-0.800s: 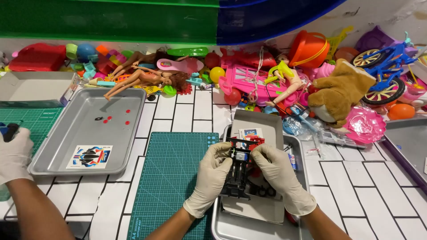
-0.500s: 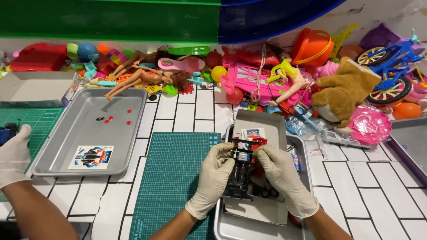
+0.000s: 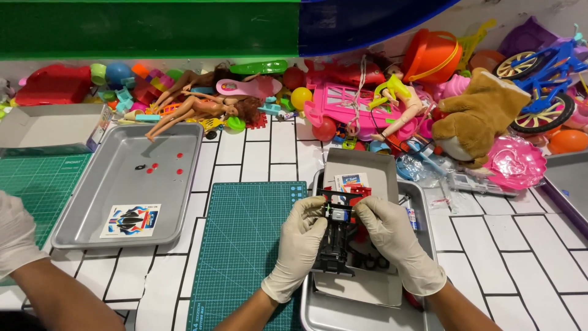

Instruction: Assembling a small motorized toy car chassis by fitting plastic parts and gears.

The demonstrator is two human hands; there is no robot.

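Note:
Both my hands wear white gloves and grip a black toy car chassis (image 3: pixel 334 245) with red parts at its top. My left hand (image 3: pixel 299 248) holds its left side and my right hand (image 3: pixel 392 236) holds its right side, thumbs near a small silver motor. The chassis hangs upright just above a grey open box (image 3: pixel 361 165), which lies in a metal tray (image 3: pixel 424 205). A small printed card (image 3: pixel 350 181) rests in the box behind the chassis.
A green cutting mat (image 3: pixel 245 245) lies left of the tray. Further left, a second metal tray (image 3: pixel 92 202) holds a sticker sheet (image 3: pixel 130 219) and small red parts (image 3: pixel 162 167). Another person's gloved hand (image 3: pixel 15 233) is at the left edge. Piled toys fill the back: dolls (image 3: pixel 196 107), plush dog (image 3: pixel 478 116), blue bicycle (image 3: pixel 545 73).
My hands keep their hold on the chassis, shifting only slightly. The other person's hand at the left edge has dropped a little lower.

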